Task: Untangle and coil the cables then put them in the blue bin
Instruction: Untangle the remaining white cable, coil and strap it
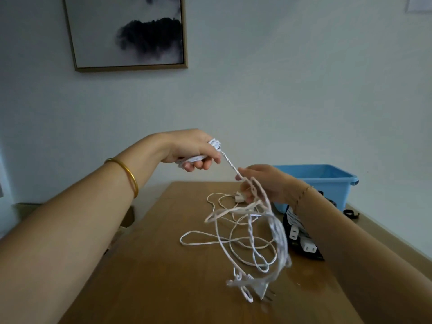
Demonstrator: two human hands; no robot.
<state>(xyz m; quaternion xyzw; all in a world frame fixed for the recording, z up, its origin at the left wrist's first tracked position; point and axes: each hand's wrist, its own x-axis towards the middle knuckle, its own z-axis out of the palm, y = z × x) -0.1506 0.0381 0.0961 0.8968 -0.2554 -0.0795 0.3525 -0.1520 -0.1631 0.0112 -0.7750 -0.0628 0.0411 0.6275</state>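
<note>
Coiling under way to the left of the blue bin (pixel 334 190): the left hand (pixel 191 150) is clamped round a wound bundle of white cable (pixel 215 145), held high above the surface (pixel 163 277), seemingly so the loose length hangs free; the right hand (pixel 264 183), nearer the bin, pinches the taut twisted strand between them, apparently to straighten it for the next turn; beneath it the tangle (pixel 278 232) dangles, plug end just over the wood; a black item (pixel 314 253) bearing white plugs lies in front of the bin; what shows of the bin's inside holds no cable, so much likely remains.
</note>
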